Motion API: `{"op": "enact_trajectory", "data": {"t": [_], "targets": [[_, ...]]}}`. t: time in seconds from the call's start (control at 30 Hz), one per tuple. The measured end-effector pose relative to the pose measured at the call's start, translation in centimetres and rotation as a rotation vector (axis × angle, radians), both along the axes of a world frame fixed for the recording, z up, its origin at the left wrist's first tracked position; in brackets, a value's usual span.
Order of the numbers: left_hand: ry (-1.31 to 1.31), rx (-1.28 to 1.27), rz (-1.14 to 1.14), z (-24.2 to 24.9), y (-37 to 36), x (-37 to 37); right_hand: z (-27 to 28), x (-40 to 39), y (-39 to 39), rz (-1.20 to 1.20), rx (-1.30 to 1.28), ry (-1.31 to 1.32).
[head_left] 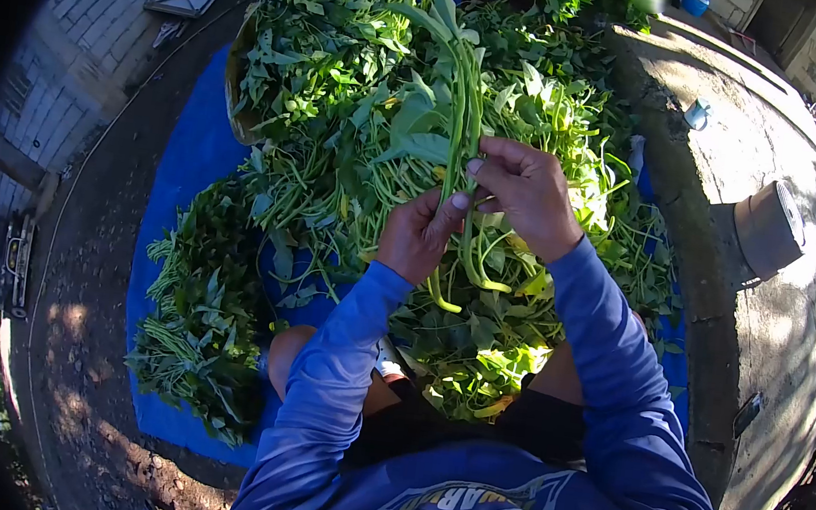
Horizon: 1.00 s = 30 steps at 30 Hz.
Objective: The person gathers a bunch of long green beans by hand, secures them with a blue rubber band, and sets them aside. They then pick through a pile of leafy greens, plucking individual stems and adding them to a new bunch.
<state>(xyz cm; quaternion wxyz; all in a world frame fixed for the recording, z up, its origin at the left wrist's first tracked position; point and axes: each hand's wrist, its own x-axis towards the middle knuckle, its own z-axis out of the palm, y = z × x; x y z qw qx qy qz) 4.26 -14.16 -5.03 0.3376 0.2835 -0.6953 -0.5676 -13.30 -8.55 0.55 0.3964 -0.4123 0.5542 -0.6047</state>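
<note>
A few long green leafy stems point(466, 100) stand upright in front of me, leaves at the top and pale cut ends hanging below. My left hand point(420, 234) is closed around their lower part, thumb pressed against the stems. Just above and to the right, my right hand point(526, 193) pinches the same stems between thumb and fingers. Beneath both hands spreads a large heap of loose leafy greens point(336, 181), partly sunlit. Some loose leaves point(506, 367) lie between my legs.
Several bunches of greens point(208, 333) lie at the left on a blue tarp point(177, 158). A sack point(238, 95) stuffed with greens stands at the upper left. Along the right runs a raised concrete ledge point(786, 117) with a rolled sheet point(768, 231) and a small cup-like container point(697, 114).
</note>
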Motion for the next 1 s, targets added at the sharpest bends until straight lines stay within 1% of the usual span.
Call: {"op": "enact_trajectory", "data": {"t": [0.1,0.13,0.23,0.3,0.33,0.43,0.47,0.5,0.57,0.6,0.63,0.7,0.77,0.8,0.9,0.93,1.0], "targets": [[-0.005,0.125,-0.044,0.2,-0.1,-0.4,-1.0,-0.1,-0.5,-0.007,0.039,-0.047],[-0.029,0.161,-0.067,-0.1,-0.4,-0.4,-1.3,-0.3,-0.6,0.030,0.090,-0.077],[0.039,0.173,-0.095,-0.5,0.0,-0.6,-2.6,-0.2,-1.4,0.024,0.070,-0.156],[-0.090,0.178,-0.073,-0.7,0.2,-0.4,-4.1,-0.1,-2.0,0.042,0.054,-0.035],[-0.142,0.158,-0.061,-0.5,-0.1,-0.4,-3.7,-0.1,-2.1,0.058,0.026,0.038],[0.003,0.193,0.043,0.7,-1.1,0.5,-0.2,-0.9,-1.4,-0.142,-0.079,-0.024],[0.023,0.239,0.081,1.3,-1.8,1.2,0.5,-2.0,-1.2,-0.200,-0.092,0.079],[0.102,0.285,0.057,1.9,-2.5,2.2,0.6,-3.7,-0.8,-0.259,-0.103,0.180],[0.262,0.381,0.002,3.0,-3.5,3.7,0.1,-5.5,0.4,-0.213,-0.104,0.274],[0.305,0.390,0.032,3.4,-3.7,4.0,0.1,-4.9,1.0,-0.114,-0.075,0.340],[0.328,0.399,-0.005,3.7,-4.1,4.6,0.1,-4.2,1.8,-0.017,-0.045,0.404],[0.371,0.423,-0.086,4.1,-4.6,5.7,-0.5,-2.0,2.3,0.106,-0.124,0.443],[0.405,0.429,-0.100,4.7,-4.4,6.0,-0.7,-0.4,2.7,0.233,-0.199,0.496],[0.431,0.450,-0.121,4.9,-4.3,6.2,-0.6,0.0,3.0,0.237,-0.200,0.561],[0.535,0.565,-0.176,5.1,-4.5,6.5,0.0,0.0,3.4,0.238,-0.138,0.593],[0.574,0.615,-0.198,5.0,-4.9,6.8,0.0,-0.4,3.4,0.235,-0.098,0.515],[0.641,0.699,-0.253,5.1,-5.3,7.4,0.0,-1.3,3.3,0.175,-0.108,0.501]]}}
